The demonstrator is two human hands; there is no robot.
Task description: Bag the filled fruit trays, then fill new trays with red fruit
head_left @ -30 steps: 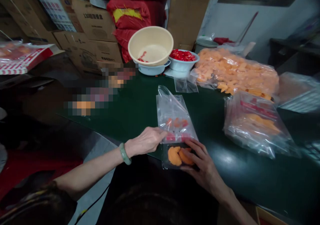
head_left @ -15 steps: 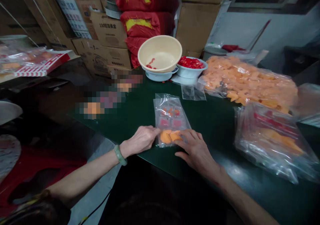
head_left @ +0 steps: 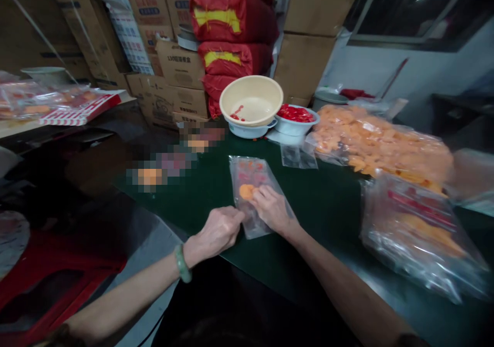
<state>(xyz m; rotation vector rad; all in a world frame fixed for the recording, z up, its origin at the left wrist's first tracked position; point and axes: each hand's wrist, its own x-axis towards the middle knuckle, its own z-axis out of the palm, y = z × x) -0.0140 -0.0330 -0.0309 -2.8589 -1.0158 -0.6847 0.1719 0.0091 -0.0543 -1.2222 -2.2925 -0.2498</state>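
Note:
A small clear plastic bag (head_left: 250, 174) with red print lies flat on the dark green table (head_left: 328, 208). Orange food pieces (head_left: 246, 191) show inside it. My left hand (head_left: 218, 231), a green bangle on its wrist, pinches the bag's near left edge with closed fingers. My right hand (head_left: 273, 209) lies on top of the bag, fingers pressing down on the orange pieces through the plastic.
A cream bowl (head_left: 251, 100) on a scale and a white bowl of red pieces (head_left: 295, 118) stand at the table's back. A big bag of orange pieces (head_left: 380, 143) and a stack of filled bags (head_left: 417, 231) lie right. Cardboard boxes (head_left: 181, 64) and red sacks (head_left: 231, 20) stand behind.
The orange pieces have gone from the bag's mouth deeper into the bag. My right hand followed them forward onto the bag. The left hand stays at the bag's near edge.

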